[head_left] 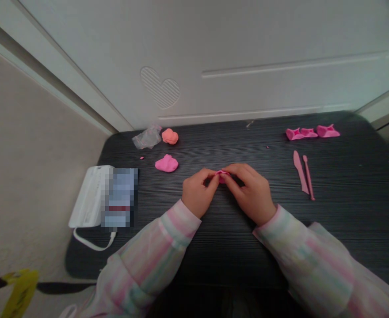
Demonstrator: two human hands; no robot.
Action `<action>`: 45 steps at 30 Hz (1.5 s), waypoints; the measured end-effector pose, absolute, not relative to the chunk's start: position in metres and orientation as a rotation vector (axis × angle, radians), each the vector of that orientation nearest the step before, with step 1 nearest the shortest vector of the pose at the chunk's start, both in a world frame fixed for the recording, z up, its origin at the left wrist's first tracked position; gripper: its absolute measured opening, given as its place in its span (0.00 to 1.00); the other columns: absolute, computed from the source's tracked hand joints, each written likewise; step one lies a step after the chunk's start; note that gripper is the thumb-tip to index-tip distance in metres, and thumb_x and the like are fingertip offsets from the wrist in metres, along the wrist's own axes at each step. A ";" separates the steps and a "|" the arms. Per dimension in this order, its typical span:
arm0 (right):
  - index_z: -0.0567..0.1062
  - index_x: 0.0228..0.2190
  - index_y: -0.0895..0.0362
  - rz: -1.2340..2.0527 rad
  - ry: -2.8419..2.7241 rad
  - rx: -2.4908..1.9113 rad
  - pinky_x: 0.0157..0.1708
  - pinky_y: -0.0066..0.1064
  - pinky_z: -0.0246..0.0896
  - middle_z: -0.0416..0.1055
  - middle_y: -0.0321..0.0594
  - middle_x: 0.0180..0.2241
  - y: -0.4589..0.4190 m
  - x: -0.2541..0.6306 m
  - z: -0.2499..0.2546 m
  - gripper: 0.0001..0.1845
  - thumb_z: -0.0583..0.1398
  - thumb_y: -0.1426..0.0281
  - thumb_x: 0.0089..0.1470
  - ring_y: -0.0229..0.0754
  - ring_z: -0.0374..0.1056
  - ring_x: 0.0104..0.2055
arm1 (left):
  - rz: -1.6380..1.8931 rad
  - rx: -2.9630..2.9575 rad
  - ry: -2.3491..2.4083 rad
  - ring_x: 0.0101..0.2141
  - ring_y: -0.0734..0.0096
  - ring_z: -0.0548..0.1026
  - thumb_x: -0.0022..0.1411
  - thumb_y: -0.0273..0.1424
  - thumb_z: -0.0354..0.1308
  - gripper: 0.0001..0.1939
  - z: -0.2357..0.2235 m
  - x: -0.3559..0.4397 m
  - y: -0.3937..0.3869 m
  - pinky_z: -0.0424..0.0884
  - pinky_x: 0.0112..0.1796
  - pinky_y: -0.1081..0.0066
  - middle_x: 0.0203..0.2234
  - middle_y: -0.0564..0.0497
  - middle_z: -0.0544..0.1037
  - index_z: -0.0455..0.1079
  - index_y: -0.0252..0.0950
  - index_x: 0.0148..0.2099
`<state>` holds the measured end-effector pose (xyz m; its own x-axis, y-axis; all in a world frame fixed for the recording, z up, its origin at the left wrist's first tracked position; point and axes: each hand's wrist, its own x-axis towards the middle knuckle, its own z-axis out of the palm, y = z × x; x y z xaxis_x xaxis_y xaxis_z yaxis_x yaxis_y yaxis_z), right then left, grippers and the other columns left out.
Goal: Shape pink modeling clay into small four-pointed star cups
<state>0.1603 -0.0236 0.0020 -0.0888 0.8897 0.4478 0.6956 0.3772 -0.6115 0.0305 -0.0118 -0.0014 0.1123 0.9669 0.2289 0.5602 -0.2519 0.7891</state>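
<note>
Between my two hands, just above the middle of the dark table (pixel 194 238), is a small piece of pink modelling clay (pixel 222 177). My left hand (pixel 199 191) pinches its left side between thumb and fingers. From the other side my right hand (pixel 251 191) pinches it too, and the fingertips of both hands nearly meet. My fingers cover part of the clay. To the left lies a pink clay lump (pixel 167 163), with an orange clay lump (pixel 170 136) behind it. A pink plastic knife (pixel 300 171) and a thin pink modelling stick (pixel 308 177) lie to the right.
Several shaped pink clay pieces (pixel 301 134) stand in a row at the back right. A crumpled clear plastic bag (pixel 147 137) lies at the back left. At the left edge are a white power bank (pixel 90 196), a phone (pixel 120 196) and a white cable (pixel 93 244). A white panel (pixel 247 44) rises behind the table.
</note>
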 end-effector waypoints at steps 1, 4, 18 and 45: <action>0.70 0.32 0.57 0.304 -1.850 -1.357 0.36 0.30 0.62 0.71 0.39 0.31 -0.023 0.161 0.002 0.06 0.55 0.71 0.50 0.37 0.66 0.34 | 1.007 1.896 1.471 0.23 0.80 0.71 0.53 0.31 0.53 0.06 -0.002 0.030 -0.012 0.66 0.28 0.79 0.23 0.56 0.75 0.70 0.36 0.29; 0.70 0.29 0.56 0.295 -1.854 -1.324 0.37 0.31 0.62 0.70 0.39 0.30 -0.022 0.163 0.003 0.05 0.54 0.73 0.50 0.37 0.65 0.34 | 0.987 1.933 1.436 0.24 0.79 0.71 0.54 0.31 0.52 0.07 -0.002 0.029 -0.012 0.66 0.29 0.78 0.24 0.56 0.76 0.70 0.36 0.29; 0.71 0.33 0.55 0.323 -1.889 -1.283 0.37 0.34 0.62 0.71 0.39 0.32 -0.023 0.166 0.003 0.08 0.55 0.71 0.49 0.39 0.65 0.36 | 1.073 1.994 1.424 0.27 0.76 0.72 0.53 0.27 0.54 0.06 -0.004 0.030 -0.011 0.69 0.31 0.75 0.27 0.53 0.77 0.71 0.36 0.33; 0.70 0.34 0.56 0.208 -1.844 -1.331 0.37 0.35 0.61 0.70 0.40 0.32 -0.025 0.165 0.000 0.09 0.54 0.73 0.49 0.40 0.65 0.36 | 1.059 2.163 1.385 0.29 0.73 0.69 0.55 0.28 0.50 0.07 -0.004 0.027 -0.009 0.66 0.32 0.71 0.25 0.51 0.74 0.69 0.34 0.31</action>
<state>0.1645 -0.0250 0.0005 -0.0919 0.8473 0.5231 0.7093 0.4244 -0.5629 0.0270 -0.0092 -0.0039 0.2382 0.8864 0.3970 0.6155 -0.4540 0.6443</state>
